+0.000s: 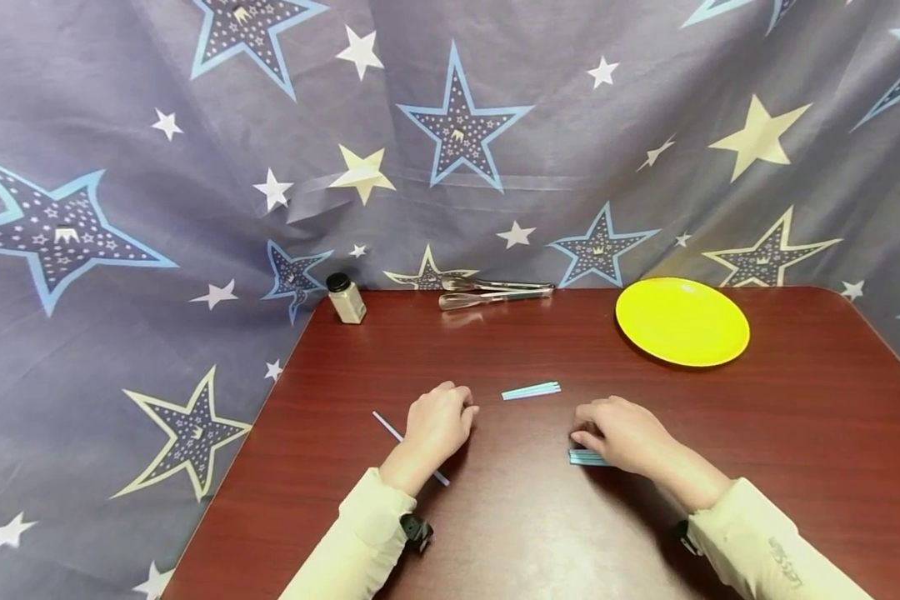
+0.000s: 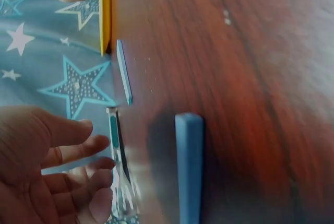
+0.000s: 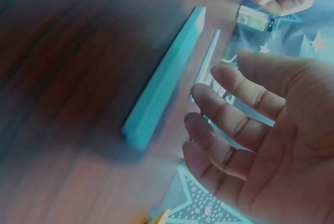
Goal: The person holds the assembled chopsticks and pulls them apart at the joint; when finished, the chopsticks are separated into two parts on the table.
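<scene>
My left hand (image 1: 438,421) hovers over the table with loosely curled fingers and holds nothing. Below its wrist lies a single thin light-blue stick (image 1: 387,426), set diagonally and partly hidden by the forearm; the left wrist view shows this blue stick (image 2: 189,172) close up. My right hand (image 1: 626,433), its fingers relaxed and bent, is just above a small bundle of teal sticks (image 1: 587,457). The right wrist view shows a gap between the fingers and the teal bundle (image 3: 164,85). Between the hands, farther back, lies another bundle of pale-blue sticks (image 1: 531,391).
A yellow plate (image 1: 682,322) lies at the back right. Metal tongs (image 1: 495,295) rest along the back edge. At the back left corner stands a shaker jar (image 1: 347,300) with a black lid. A star-patterned curtain (image 1: 510,208) hangs behind the brown table (image 1: 495,533).
</scene>
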`<state>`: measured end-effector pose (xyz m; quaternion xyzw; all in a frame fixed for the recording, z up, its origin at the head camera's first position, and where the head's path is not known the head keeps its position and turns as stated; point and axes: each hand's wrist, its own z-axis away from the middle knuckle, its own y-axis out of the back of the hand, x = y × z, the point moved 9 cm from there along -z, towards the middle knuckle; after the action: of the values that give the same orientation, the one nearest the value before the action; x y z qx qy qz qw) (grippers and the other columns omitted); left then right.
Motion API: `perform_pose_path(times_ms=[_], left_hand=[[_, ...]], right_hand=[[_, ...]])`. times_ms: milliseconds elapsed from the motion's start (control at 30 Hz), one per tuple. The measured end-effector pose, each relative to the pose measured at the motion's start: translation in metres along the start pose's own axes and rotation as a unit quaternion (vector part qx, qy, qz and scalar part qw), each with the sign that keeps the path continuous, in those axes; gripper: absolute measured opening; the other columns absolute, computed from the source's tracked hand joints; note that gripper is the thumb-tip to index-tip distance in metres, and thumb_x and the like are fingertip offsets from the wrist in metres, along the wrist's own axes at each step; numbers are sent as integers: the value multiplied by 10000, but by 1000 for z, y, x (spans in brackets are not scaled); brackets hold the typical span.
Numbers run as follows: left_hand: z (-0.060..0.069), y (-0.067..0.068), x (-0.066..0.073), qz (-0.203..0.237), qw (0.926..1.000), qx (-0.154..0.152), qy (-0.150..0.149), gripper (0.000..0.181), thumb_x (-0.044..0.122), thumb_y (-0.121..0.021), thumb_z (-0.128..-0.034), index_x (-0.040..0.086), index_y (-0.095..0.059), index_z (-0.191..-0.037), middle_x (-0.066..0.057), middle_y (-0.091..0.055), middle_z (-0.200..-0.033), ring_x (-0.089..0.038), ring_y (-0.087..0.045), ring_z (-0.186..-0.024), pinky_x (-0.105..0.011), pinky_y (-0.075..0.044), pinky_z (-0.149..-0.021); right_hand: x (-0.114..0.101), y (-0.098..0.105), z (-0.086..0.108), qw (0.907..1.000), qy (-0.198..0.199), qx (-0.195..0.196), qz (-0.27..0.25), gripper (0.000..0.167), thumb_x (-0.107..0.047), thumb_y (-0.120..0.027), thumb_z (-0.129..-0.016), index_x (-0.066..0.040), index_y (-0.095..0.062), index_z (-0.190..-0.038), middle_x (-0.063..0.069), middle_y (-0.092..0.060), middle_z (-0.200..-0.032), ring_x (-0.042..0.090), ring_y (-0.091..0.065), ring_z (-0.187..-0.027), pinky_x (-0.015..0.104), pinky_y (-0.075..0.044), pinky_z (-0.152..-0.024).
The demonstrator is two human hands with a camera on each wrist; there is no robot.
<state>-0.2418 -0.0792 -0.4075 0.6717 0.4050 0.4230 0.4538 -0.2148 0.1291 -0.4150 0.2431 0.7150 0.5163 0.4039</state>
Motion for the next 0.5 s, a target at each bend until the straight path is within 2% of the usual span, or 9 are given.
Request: perform_pose_path(times_ms=[167, 333, 500], left_hand=[[9, 5, -11, 208, 9996, 44, -173, 51, 234, -705, -881, 190, -703, -857, 29, -605, -815, -235, -653, -745, -409, -514, -618], [19, 8, -27, 409, 9988, 121, -235, 19, 152, -702, -865, 162, -698, -850, 18, -623, -834, -255, -645, -837, -412, -514, -709], [27, 8, -46, 610, 9981, 79, -109, 223, -33, -634, -779, 145, -704, -894, -14, -638, -913, -291, -605, -920, -444, -497, -736]], right_hand=[[-18, -2, -8, 9997, 234, 54, 26, 118, -196, -731, -869, -253, -641, -819, -141, -584, -767, 164, -578, -770, 351, -461, -660], [-38, -7, -14, 9980, 627, 50, -42, 76, -193, -724, -872, -211, -653, -850, -88, -614, -810, 193, -612, -801, 381, -489, -690], [-60, -14, -21, 9936, 1077, -130, -300, 51, -175, -709, -882, -156, -662, -882, -73, -641, -822, 131, -612, -750, 362, -495, -671]])
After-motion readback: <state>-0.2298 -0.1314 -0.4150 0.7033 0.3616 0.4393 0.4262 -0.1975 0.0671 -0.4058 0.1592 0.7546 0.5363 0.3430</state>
